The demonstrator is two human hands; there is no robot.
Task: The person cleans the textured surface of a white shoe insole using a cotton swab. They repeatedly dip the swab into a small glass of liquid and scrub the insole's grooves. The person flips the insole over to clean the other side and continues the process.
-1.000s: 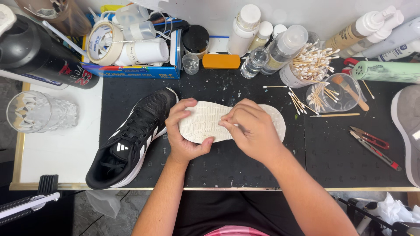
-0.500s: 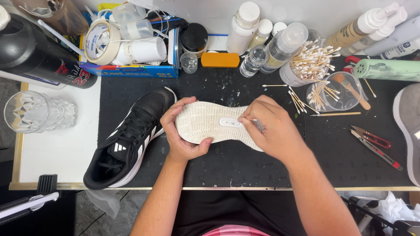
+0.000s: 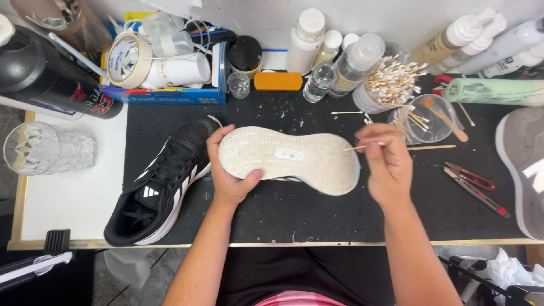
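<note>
My right hand (image 3: 386, 170) has lifted off the upturned shoe (image 3: 289, 160), fingers now pinching a cotton swab (image 3: 358, 147) at its toe edge; my left hand (image 3: 229, 173) grips the heel above the worktop (image 3: 317, 212), so the sole lies bare for swabbing

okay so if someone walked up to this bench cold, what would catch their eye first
Most likely the pale shoe sole turned upward at the centre of the black mat, gripped at one end by the left hand, while the right hand pinches a thin stick at the other end. Next, the black sneaker lying to the left, and the cup of cotton swabs bristling behind.
</note>
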